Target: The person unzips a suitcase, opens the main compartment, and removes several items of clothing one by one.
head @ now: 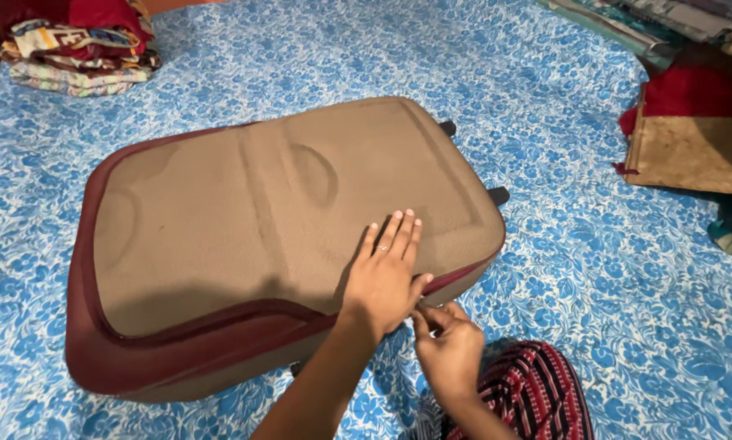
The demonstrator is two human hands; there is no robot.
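A large soft suitcase [244,228], tan on its lid with a maroon rim, lies flat on a blue floral sheet [594,269]. My left hand [386,273], with a ring on one finger, rests palm down with straight fingers on the lid near its front right corner. Just below it my right hand [447,346] has its fingertips pinched together at the maroon zip line on the suitcase's near edge. What they pinch looks like the zipper pull, mostly hidden by the fingers. Two black wheels [498,195] stick out at the suitcase's right end.
Folded patterned cloths [76,45] are stacked at the back left. A red and tan bag [692,138] and more folded fabric [659,20] lie at the right. My knee in red striped cloth [537,391] is at the bottom right.
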